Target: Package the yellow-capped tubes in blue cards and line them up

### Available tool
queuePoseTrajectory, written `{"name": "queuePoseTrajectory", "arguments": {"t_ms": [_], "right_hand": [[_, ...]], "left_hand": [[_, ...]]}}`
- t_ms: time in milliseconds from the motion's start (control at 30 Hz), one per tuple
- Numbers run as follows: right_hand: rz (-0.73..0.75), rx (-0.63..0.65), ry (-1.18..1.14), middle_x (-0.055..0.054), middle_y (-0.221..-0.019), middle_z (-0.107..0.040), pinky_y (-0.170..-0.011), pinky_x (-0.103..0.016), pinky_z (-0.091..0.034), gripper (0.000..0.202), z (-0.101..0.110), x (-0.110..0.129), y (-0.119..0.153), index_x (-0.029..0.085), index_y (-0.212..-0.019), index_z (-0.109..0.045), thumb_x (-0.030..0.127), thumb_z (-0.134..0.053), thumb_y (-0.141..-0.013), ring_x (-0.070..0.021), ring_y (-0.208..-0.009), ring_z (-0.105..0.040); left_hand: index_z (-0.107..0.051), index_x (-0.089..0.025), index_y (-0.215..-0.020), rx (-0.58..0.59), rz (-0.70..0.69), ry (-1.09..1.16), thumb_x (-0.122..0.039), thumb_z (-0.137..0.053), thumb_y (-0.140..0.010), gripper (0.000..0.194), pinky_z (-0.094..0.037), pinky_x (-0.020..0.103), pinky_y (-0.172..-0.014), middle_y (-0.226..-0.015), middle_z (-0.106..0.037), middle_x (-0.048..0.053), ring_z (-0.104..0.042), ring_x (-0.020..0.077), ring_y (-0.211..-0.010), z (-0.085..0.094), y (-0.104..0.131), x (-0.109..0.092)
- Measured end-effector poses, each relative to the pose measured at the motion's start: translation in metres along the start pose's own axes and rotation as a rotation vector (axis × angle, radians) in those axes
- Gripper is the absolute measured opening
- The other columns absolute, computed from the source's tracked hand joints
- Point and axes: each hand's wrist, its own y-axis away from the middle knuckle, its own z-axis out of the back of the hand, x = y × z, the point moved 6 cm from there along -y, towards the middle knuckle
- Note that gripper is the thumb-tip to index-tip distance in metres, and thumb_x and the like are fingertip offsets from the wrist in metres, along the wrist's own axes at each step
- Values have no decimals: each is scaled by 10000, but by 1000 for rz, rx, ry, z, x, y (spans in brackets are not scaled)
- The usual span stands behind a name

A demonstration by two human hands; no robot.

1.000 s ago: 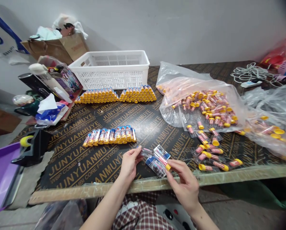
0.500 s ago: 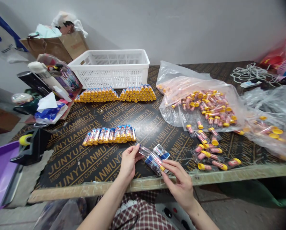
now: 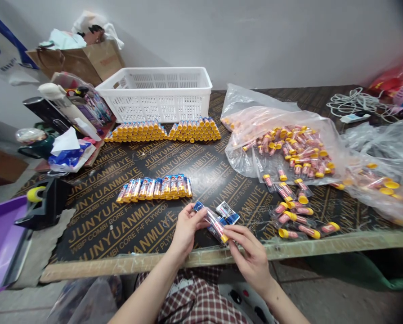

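First checker: State the position of each hand.

Second checker: The left hand (image 3: 184, 230) is closed in a pinch on the upper end of a clear tube (image 3: 217, 223). The right hand (image 3: 251, 257) grips the lower end, thumb and fingertips at its yellow cap (image 3: 224, 238).

First checker: And the tube itself?

Second checker: Held aslant between both hands, near the front edge of the table (image 3: 204, 159). Red and white print shows through its wall. A blue-printed piece (image 3: 198, 205) projects past the left thumb; whether it sits inside the tube, I cannot tell.

First checker: Items adjacent?

Second checker: Printed cards (image 3: 229, 212) lie just beyond the tube, partly hidden by it. To the left, farther back, is a row of blue-labelled tubes (image 3: 169, 186), yellow ends toward the person.

First checker: Remaining stock?

Second checker: Two stacks of yellow-ended tubes, a left stack (image 3: 137, 132) and a right stack (image 3: 195, 130), lie in front of a white basket (image 3: 154, 108). Loose yellow-capped tubes (image 3: 310, 232) lie right of the hands, well apart from the row. Behind them, a translucent bag (image 3: 244, 159) contains many more.

First checker: Far left?

Second checker: A black tape dispenser (image 3: 55, 202), beside a purple dustpan (image 3: 2, 243).
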Motion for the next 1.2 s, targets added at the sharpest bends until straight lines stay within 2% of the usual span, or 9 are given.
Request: {"name": "queuePoseTrajectory", "arguments": {"t_ms": [133,267,333,433,600,867,1000,1100,1200], "right_hand": [[-16,-20,46,-76,-1055,-554,-849,-379,-522,483,1,-5,-3,265,-1229,-511,83,-534,-783,-208,-977,-578],[-20,22,11,-122,-1346,-388,-977,-494,-436,705,-1,-6,-7,251,-1361,-334,80,-544,-711,-293,-1259,-385],[-17,62,-51,-117,-1424,-310,-995,-503,-421,765,-3,-6,-9,250,-1380,-291,67,-531,-678,-308,-1319,-309],[-14,134,-124,-106,-1463,-270,-1019,-501,-404,809,-6,-6,-8,239,-1384,-281,60,-509,-629,-314,-1333,-298],[-51,182,-206,-103,-1357,-432,-1022,-454,-422,808,-11,-9,-6,222,-1373,-295,71,-498,-606,-277,-1239,-448],[-53,112,-251,-110,-1323,-469,-1005,-442,-440,787,-11,-7,-6,213,-1351,-332,75,-501,-595,-276,-1190,-498],[-61,144,-268,-109,-1349,-442,-1003,-430,-443,796,-13,-4,-9,226,-1374,-282,75,-519,-629,-266,-1204,-487],[-92,208,-224,-120,-1436,-319,-1030,-444,-411,833,-9,-8,-13,234,-1414,-197,140,-595,-688,-271,-1245,-438],[-153,137,-129,-119,-1460,-275,-1039,-478,-383,826,10,-25,-18,252,-1423,-191,239,-645,-733,-281,-1256,-415]], "left_hand": [[-567,-164,-945,132,96,-13,-275,-826,-541,493,-510,252,-589,-729,-687,25,-624,132,-597,-13,9,2],[-662,-98,-875,295,206,-117,-313,-793,-598,374,-495,235,-599,-773,-697,80,-622,132,-623,-24,21,7],[-690,-84,-840,353,230,-152,-358,-747,-657,334,-481,221,-573,-725,-683,75,-596,115,-587,-28,27,10],[-698,-92,-799,386,249,-167,-374,-737,-668,313,-474,216,-550,-686,-660,57,-577,106,-563,-31,31,14],[-684,-98,-760,369,273,-142,-377,-778,-616,329,-451,199,-525,-661,-640,47,-574,103,-542,-30,32,20],[-687,-100,-785,365,266,-125,-380,-777,-616,340,-435,190,-516,-674,-647,53,-577,102,-548,-31,34,20],[-688,-102,-788,339,264,-134,-401,-783,-595,368,-446,208,-532,-687,-661,62,-590,118,-562,-30,34,21],[-680,-111,-760,263,173,-208,-423,-778,-581,373,-439,220,-515,-654,-668,56,-581,123,-526,-18,22,2],[-637,-131,-645,53,-96,-426,-438,-771,-566,345,-416,228,-492,-573,-647,43,-549,126,-479,15,-3,-47]]}}
